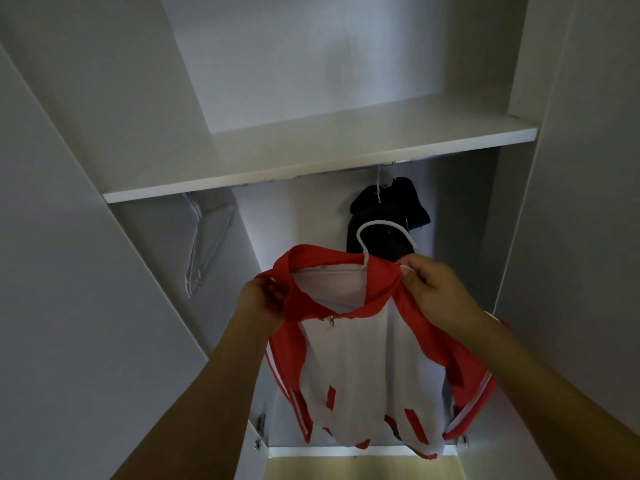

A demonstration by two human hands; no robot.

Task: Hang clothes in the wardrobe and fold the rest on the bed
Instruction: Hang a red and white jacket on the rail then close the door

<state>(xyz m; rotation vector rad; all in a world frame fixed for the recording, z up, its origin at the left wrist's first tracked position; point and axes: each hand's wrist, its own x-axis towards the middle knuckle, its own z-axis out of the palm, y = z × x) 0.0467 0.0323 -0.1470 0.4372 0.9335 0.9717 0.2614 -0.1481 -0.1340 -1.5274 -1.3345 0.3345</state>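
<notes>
White wire hangers (204, 244) dangle unused at the left end of the pale grey wardrobe (69, 237), just beneath its flat white shelf (311, 157). Lower and nearer the middle, the left hand (263, 299) has its fingers curled, pinching the left side of the red collar of a red-and-white zip-up track jacket (374, 362). The jacket hangs in the open mouth of the wardrobe between both raised forearms, its white front panel facing the camera, red stripes near the hem and a small metal zip pull below the collar. A white plastic hanger hook (381, 233) rises out of the neck opening, free of the rail. Behind and above it, a dark garment (388, 216) hangs on its own thin white hanger under the shelf. On the right, the right hand (433, 289) grips the jacket's right shoulder seam, thumb and curled fingers pinched on the red cloth. A strip of light wooden flooring (363, 469) shows below the hem.
</notes>
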